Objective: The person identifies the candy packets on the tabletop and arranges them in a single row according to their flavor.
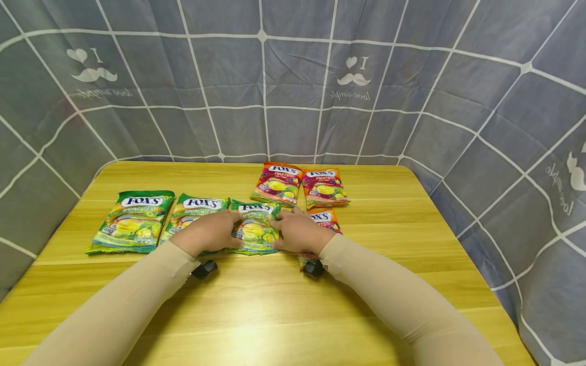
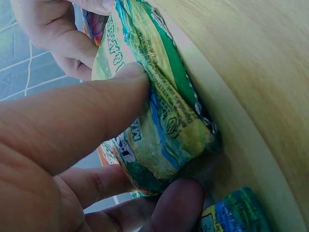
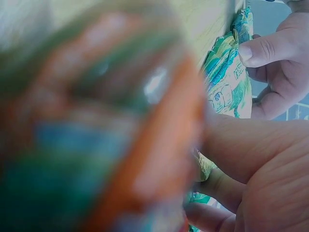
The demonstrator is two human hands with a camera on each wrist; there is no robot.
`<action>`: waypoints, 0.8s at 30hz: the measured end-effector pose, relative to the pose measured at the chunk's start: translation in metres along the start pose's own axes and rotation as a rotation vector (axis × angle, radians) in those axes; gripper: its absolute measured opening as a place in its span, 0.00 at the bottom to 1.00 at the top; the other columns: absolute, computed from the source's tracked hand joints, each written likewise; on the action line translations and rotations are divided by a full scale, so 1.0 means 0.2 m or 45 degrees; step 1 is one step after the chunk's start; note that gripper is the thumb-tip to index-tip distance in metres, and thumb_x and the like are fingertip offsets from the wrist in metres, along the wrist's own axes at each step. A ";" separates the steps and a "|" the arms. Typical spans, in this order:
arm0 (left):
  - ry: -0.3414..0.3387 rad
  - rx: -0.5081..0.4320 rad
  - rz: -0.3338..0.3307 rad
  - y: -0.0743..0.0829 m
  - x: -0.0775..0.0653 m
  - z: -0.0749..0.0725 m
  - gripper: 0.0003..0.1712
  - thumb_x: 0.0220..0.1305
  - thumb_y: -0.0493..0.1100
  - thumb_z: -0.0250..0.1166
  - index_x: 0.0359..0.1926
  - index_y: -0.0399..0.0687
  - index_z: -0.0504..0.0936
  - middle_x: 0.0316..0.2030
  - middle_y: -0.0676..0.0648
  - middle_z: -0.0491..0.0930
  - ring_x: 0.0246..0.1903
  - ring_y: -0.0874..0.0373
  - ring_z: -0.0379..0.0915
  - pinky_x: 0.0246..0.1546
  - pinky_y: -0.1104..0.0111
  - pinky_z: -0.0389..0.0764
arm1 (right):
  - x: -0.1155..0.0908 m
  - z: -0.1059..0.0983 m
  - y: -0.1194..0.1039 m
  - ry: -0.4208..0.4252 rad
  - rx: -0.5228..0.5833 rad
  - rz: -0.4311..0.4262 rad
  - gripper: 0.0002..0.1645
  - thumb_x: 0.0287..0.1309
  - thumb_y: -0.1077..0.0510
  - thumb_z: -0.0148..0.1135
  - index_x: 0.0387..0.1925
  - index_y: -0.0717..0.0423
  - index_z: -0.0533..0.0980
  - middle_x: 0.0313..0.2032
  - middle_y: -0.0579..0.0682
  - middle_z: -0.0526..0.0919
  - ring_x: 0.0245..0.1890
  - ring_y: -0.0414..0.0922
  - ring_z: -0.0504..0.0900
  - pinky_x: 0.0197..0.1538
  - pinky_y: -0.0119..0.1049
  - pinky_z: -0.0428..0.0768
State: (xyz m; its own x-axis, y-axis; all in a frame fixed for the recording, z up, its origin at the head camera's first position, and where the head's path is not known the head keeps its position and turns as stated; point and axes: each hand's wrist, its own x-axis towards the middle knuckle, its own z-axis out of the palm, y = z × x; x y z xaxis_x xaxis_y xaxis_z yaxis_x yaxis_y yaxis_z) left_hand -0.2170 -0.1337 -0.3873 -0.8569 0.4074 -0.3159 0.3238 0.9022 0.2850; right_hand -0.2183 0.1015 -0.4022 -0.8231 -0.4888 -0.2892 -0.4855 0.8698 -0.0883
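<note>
Pinched between thumb and curled fingers at its left edge by the left hand (image 1: 211,231), and held at its right edge by the right hand (image 1: 302,231), the third green Spring Tea packet (image 1: 253,231) lies at the middle of the wooden table (image 1: 256,325), face up; whether it is raised at all, I cannot tell.

At far left lies the first green packet (image 1: 130,223), with the second green packet (image 1: 198,204) just beside it, partly covered by the left hand. The left arm, in a beige sleeve (image 1: 114,300), slants up and to the right from the lower left corner, a small black device (image 1: 204,269) under its wrist. In the left wrist view, the left thumb (image 2: 101,108) presses the packet's near edge, the other fingers bent about its side.

The right hand mirrors this, thumb nearer the person, its sleeve (image 1: 403,295) slanting in from the lower right above another black device (image 1: 313,269). Behind it, two red Fruits packets (image 1: 278,185) lie side by side; a third Fruits packet (image 1: 330,218) lies partly under the right hand. A grey curtain (image 1: 297,76) rises beyond the table.
</note>
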 end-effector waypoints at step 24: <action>0.017 0.110 -0.025 0.04 -0.01 -0.03 0.47 0.65 0.59 0.74 0.75 0.37 0.70 0.70 0.25 0.67 0.53 0.39 0.82 0.53 0.47 0.83 | -0.01 -0.03 0.09 -0.030 0.136 -0.107 0.49 0.71 0.34 0.63 0.83 0.44 0.58 0.82 0.52 0.60 0.83 0.57 0.54 0.83 0.60 0.49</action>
State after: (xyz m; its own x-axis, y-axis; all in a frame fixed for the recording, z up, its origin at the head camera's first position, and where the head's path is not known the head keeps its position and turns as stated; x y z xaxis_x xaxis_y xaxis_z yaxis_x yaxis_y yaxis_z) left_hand -0.2153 -0.1280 -0.3796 -0.8686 0.3880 -0.3083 0.3398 0.9191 0.1996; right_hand -0.2281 0.1179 -0.3981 -0.7728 -0.5598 -0.2990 -0.5175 0.8285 -0.2139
